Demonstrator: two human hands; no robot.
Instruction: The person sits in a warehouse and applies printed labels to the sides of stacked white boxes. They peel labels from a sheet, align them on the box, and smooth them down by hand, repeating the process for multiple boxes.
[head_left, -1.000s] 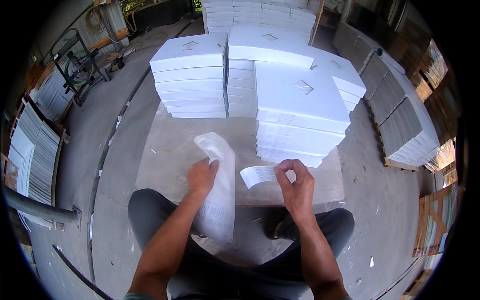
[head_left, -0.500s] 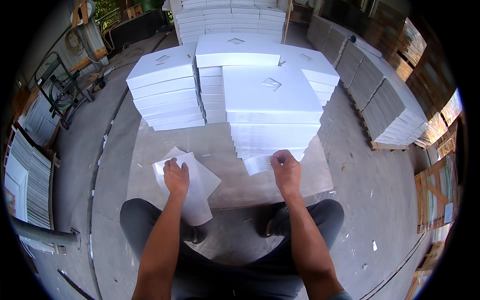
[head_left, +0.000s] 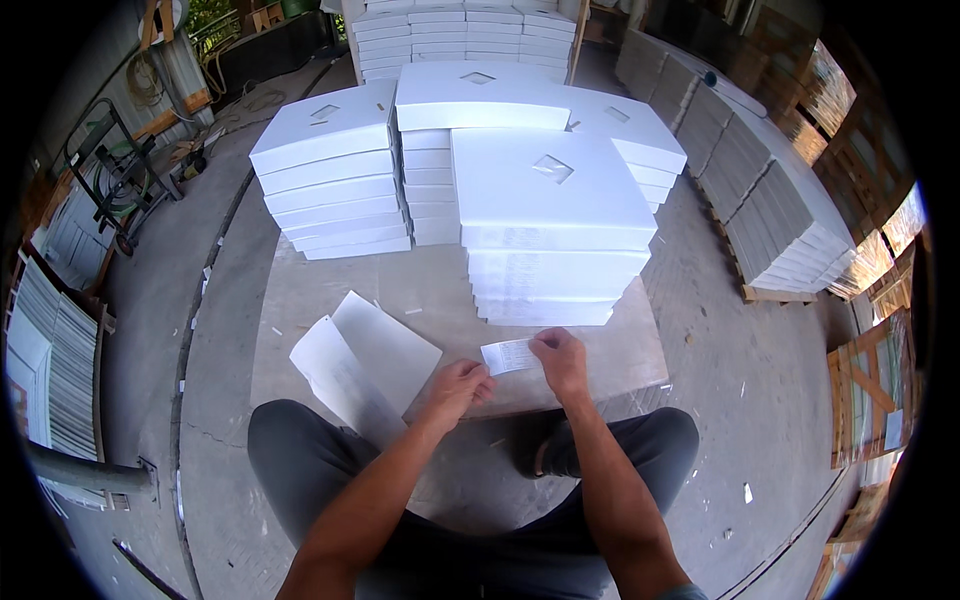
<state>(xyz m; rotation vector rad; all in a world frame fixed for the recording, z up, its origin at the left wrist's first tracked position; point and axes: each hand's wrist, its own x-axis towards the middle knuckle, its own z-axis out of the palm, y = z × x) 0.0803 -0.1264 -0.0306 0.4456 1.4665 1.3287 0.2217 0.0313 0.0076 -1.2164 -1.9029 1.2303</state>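
A small white printed label is stretched between my hands above the table's near edge. My right hand pinches its right end between thumb and fingers. With curled fingers, my left hand closes at the label's lower left corner. Just beyond stands a stack of flat white boxes, the top one with a diamond-shaped cut-out; faint print shows on their near sides. Left of my left hand, a long label sheet lies partly over another white sheet and hangs past the table's edge.
More white box stacks stand at the back of the low table. Behind is a larger stacked load. A long row of grey-white panels runs along the right. A hand truck stands far left; wooden crates line the right.
My left hand has let go of the long sheet and moved right to the label. My right hand has drawn the label slightly down, away from the boxes.
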